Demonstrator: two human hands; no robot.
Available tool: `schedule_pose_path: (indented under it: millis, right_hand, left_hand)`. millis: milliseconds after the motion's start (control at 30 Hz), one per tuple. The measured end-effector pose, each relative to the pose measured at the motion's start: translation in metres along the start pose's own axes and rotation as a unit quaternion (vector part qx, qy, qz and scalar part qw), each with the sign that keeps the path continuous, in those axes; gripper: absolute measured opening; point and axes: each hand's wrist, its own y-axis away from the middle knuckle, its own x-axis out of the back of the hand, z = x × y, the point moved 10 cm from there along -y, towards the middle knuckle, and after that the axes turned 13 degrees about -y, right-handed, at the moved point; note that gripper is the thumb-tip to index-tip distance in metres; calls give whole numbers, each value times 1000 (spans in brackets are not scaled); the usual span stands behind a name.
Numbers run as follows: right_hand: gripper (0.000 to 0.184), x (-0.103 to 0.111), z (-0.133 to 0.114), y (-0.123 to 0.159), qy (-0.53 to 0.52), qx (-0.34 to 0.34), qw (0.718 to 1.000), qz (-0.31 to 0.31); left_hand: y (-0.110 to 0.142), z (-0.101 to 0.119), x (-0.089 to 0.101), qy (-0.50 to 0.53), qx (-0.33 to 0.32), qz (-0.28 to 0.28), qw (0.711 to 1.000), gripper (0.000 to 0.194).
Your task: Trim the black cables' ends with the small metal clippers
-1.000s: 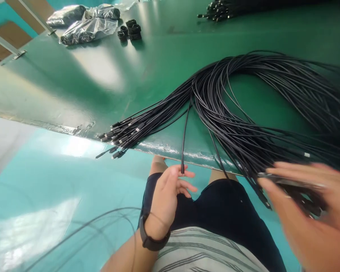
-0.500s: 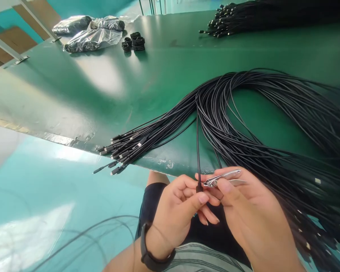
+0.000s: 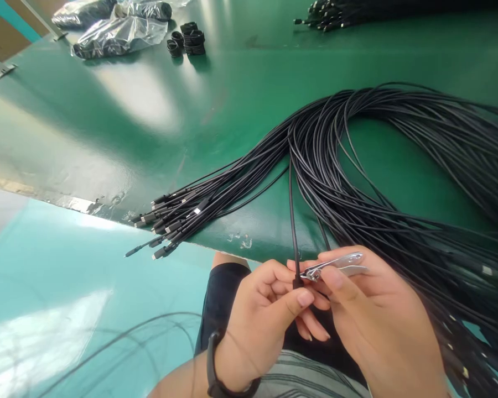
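My left hand (image 3: 259, 323) pinches the end of a single black cable (image 3: 292, 221), which runs up from the large bundle of black cables (image 3: 357, 160) on the table. My right hand (image 3: 377, 315) is shut on a steel nail clipper (image 3: 334, 267), and the clipper's jaws sit right by the cable's dark tip (image 3: 297, 282). Both hands are close together, with fingers overlapping below the table edge. The bundle's connector ends (image 3: 170, 213) fan out toward the table edge, left of my hands. More of the bundle's strands trail past my right hand.
The green table (image 3: 108, 127) has a worn front edge. At its far side lie plastic bags (image 3: 116, 36), small black cable coils (image 3: 190, 41) and another cable bundle (image 3: 336, 14). Thin loose cable (image 3: 128, 342) hangs over the teal floor (image 3: 45, 260) at lower left.
My right hand has come in from the right with the nail clipper and met the cable end in my left hand. The view has shifted slightly; the cables on the table stay put.
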Motion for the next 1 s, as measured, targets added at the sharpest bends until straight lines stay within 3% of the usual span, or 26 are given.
schedule_pose_path:
  millis: [233,500,767,1000]
  right_hand:
    - [16,14,-2,1,44,26,998,47]
    - [16,10,-1,0,22,26,999,25]
    - [19,8,8,3,-8,-32,999,18]
    - [20,3,9,0,-17,-45,999,21]
  left_hand:
    - [5,-8,3,-7,42,32,999,21]
    - [15,-13,19,-66,122,148,979,36]
    - [15,-4,1,-99,52,55,992,21]
    - [17,-1,3,-122,30,62,990,22]
